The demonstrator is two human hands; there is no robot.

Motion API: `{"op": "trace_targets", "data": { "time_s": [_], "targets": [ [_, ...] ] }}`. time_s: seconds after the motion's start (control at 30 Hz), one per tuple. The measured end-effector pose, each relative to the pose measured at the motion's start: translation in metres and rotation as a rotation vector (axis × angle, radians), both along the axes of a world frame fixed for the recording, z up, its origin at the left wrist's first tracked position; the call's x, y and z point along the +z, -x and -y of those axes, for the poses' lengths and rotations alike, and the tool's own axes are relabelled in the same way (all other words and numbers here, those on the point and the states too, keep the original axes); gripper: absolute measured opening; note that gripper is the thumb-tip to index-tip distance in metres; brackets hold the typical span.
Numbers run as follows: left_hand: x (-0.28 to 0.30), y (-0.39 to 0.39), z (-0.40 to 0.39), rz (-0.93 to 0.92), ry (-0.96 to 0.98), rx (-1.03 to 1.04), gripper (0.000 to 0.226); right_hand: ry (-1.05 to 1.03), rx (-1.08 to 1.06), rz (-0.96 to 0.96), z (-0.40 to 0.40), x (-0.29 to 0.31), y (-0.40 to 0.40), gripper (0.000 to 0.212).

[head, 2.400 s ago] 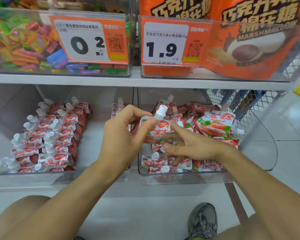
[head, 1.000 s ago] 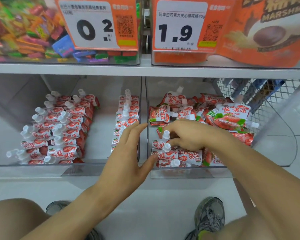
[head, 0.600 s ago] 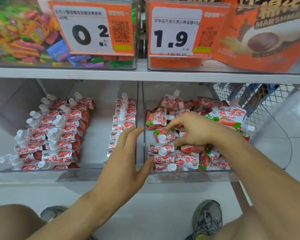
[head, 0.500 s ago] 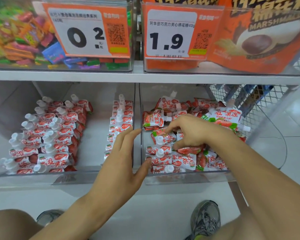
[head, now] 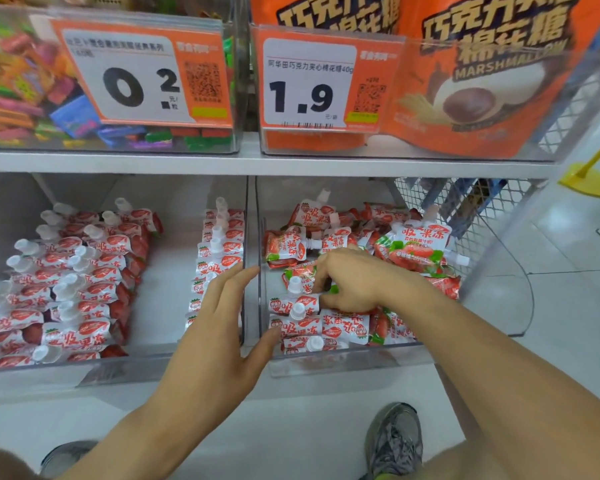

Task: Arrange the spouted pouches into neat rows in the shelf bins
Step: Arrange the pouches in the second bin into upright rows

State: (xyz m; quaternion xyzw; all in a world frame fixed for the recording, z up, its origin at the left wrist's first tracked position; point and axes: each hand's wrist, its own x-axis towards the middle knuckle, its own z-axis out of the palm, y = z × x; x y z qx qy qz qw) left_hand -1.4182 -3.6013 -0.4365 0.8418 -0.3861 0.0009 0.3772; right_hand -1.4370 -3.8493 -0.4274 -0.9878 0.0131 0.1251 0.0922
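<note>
- In the head view, our left hand is spread with straight fingers over the clear divider wall between the two lower bins, thumb tip against the front left corner of the right bin; it holds nothing
- Our right hand reaches into the right bin with fingers curled down onto the strawberry jelly pouches; the fingertips seem to pinch a pouch beneath the palm, but which one we cannot tell
- At the front left of the right bin, a few pouches lie stacked in a short row with white caps pointing up; behind and to the right, the loose pouches lie jumbled at all angles
- In the left bin, the pouches sit in two neat rows on its left side and a third narrow row along the divider, with bare bin floor between
- On the shelf above, a clear bin of mixed wrapped candies carries a price tag reading 0.2, and beside it orange marshmallow bags stand behind a tag reading 1.9
- A wire mesh panel closes the shelf's right end, and a grey sneaker stands on the floor below
</note>
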Motion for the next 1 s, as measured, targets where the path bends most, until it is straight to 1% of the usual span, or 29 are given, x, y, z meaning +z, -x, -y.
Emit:
{"op": "trace_targets", "data": {
  "time_s": [0.13,0.23,0.4,0.57,0.67,0.77,0.87,1.0],
  "targets": [
    [0.001,0.001,0.0,0.001,-0.009,0.005,0.071,0.097,0.054,0.021,-0.003,-0.003,0.001,0.02],
    [0.001,0.0,0.0,0.009,-0.018,0.004,0.071,0.046,0.025,-0.006,0.0,0.002,0.0,0.022],
    [0.002,0.0,0.0,0.016,-0.023,0.003,0.071,0.043,0.059,0.011,0.002,-0.002,0.004,0.018],
    [0.004,-0.001,0.0,0.003,-0.022,-0.019,0.071,-0.032,0.003,0.087,0.01,0.007,0.007,0.017],
    [0.004,-0.001,-0.001,0.002,-0.013,-0.023,0.07,-0.13,-0.044,0.114,0.016,0.01,0.011,0.014],
    [0.004,0.0,0.0,0.006,-0.014,-0.019,0.07,-0.101,-0.066,0.134,0.022,0.01,0.01,0.011],
    [0.005,0.0,0.001,0.001,-0.022,-0.02,0.07,-0.048,-0.071,0.217,0.019,0.007,0.007,0.02],
    [0.005,0.001,0.001,0.003,-0.028,-0.022,0.07,0.009,-0.154,0.319,0.009,0.004,0.0,0.034]
  ]
}}
